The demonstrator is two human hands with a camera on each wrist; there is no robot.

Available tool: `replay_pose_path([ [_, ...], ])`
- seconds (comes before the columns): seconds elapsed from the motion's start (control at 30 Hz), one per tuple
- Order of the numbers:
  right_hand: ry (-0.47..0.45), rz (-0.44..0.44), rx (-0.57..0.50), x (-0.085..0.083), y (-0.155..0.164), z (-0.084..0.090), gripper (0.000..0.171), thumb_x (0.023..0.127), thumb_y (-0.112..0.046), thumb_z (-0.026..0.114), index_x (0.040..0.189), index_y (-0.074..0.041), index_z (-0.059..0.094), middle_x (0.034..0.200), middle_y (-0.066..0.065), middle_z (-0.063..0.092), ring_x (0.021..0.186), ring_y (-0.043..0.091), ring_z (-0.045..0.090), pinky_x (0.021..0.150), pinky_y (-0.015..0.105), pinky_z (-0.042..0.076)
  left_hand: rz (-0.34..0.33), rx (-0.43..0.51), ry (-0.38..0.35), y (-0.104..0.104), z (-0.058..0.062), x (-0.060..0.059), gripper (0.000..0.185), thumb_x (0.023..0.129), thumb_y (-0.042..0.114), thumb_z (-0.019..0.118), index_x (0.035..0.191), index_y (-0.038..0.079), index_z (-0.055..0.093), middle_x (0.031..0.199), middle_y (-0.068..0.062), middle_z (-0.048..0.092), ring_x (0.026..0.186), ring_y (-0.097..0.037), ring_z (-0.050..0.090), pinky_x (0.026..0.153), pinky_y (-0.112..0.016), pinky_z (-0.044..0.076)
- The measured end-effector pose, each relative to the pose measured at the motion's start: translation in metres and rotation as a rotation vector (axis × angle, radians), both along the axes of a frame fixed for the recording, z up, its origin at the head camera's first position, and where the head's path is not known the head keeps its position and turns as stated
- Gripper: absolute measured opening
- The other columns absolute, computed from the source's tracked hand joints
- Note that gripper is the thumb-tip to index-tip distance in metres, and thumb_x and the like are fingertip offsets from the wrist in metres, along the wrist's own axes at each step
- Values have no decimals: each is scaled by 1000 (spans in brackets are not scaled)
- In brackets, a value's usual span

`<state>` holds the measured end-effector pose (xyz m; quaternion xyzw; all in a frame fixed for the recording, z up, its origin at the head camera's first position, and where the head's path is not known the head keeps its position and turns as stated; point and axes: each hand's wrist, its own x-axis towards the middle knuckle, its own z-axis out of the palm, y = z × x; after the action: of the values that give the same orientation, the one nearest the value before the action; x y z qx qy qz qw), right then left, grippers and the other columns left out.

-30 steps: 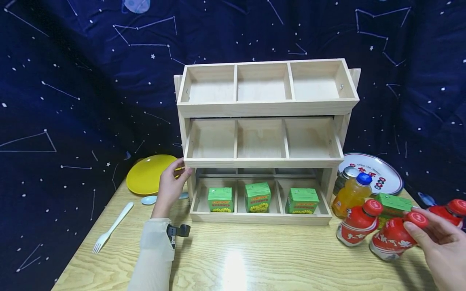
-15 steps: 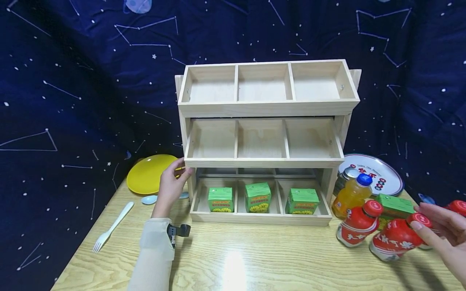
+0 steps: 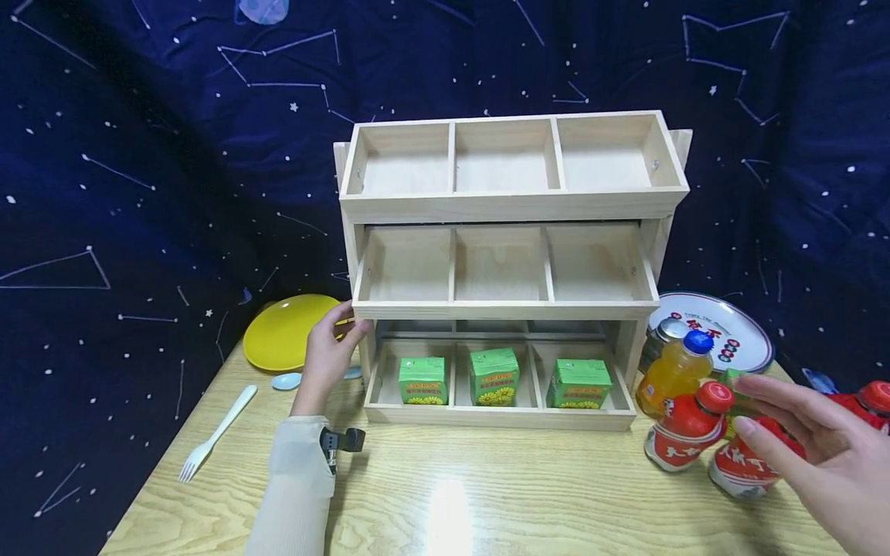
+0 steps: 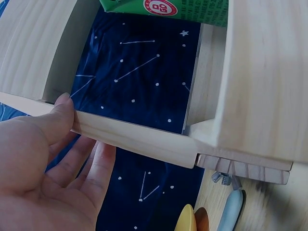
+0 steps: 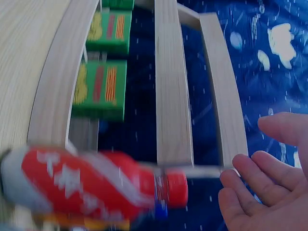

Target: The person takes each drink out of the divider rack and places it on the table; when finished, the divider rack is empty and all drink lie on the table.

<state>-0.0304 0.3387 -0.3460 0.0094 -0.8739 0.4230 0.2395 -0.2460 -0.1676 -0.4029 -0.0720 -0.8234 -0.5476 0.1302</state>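
Dark blue star-patterned cloth is hung behind a pale wooden bench [image 3: 452, 494], on which a three-tier wooden rack [image 3: 507, 309] is stood. The left hand [image 3: 327, 359] is laid against the rack's left end: its thumb is pressed on the front edge of the middle tier, as seen from the left wrist, while the other fingers [image 4: 91, 171] are held nearly straight beneath that edge, so nothing is gripped. The right hand [image 3: 827, 455] is held open over the near right of the bench, fingers spread and straight, just above a cluster of red bottles [image 3: 684, 436]; whether a bottle is touched cannot be told, since the wrist view is blurred. Part of one bottle is hidden by that hand, and another is cut off at the right edge. An orange bottle [image 3: 670, 371] is stood just behind them. Three green cartons [image 3: 494, 377] are set one per compartment in the bottom tier. Open bench is left in front of the rack.
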Motion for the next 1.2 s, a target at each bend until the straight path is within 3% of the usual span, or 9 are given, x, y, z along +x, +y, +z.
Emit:
replay_pose_path([
  [0.13,-90,57,65,-7,-25,5,53,89,-4,72,139,-7,54,126,-14,57,110,-13,52,85,2,42,1,3,3,0,1,2,50,95,26,68,140,12,54,130,-12,59,116,-33,59,101,-48,47],
  [0.47,-74,218,49,-44,-72,-16,48,88,-11,76,133,-11,60,129,7,61,114,-8,50,90,4,41,9,-2,-1,-1,-1,1,49,95,25,68,141,12,54,131,-13,58,116,-33,59,101,-46,48],
  [0.6,-13,215,70,-62,-79,-28,50,86,-11,78,133,-9,61,132,11,58,117,-9,46,93,3,37,4,1,1,-1,0,1,50,95,26,68,141,12,53,132,-13,58,116,-33,59,101,-47,47],
  [0.7,-24,190,66,-74,-80,-35,51,88,-14,77,135,-9,59,136,12,56,122,7,49,94,2,35,-2,6,-6,-1,1,1,50,95,26,67,142,13,53,132,-11,58,117,-32,59,101,-47,48],
  [0.83,-107,188,34,-87,-81,-42,57,90,-16,75,141,-8,52,142,15,50,124,36,49,104,30,43,6,8,-20,0,1,1,49,95,26,67,141,17,53,132,-8,58,117,-30,58,101,-45,48],
  [0.93,-181,194,11,-94,-81,-48,60,92,-18,73,145,-7,47,145,20,45,126,42,46,101,53,40,2,13,-17,0,1,1,48,96,25,67,141,16,54,131,-9,59,117,-30,59,101,-46,48],
  [0.97,-203,192,4,-95,-81,-50,60,92,-19,72,145,-7,46,145,21,45,127,42,46,102,54,40,-1,14,-15,1,1,0,48,96,24,67,141,16,54,131,-9,59,117,-30,59,101,-46,48],
  [1.1,-267,198,-30,-98,-80,-57,58,95,-22,69,147,-8,45,139,22,49,118,38,52,97,30,50,-2,12,-17,1,1,0,48,96,25,67,141,15,54,132,-9,58,117,-30,59,102,-47,47],
  [1.2,-275,207,-50,-99,-79,-61,56,95,-21,68,146,-10,46,132,20,53,110,33,56,86,8,45,7,6,-18,0,0,0,48,96,26,67,141,15,54,132,-9,58,117,-30,59,102,-47,47],
])
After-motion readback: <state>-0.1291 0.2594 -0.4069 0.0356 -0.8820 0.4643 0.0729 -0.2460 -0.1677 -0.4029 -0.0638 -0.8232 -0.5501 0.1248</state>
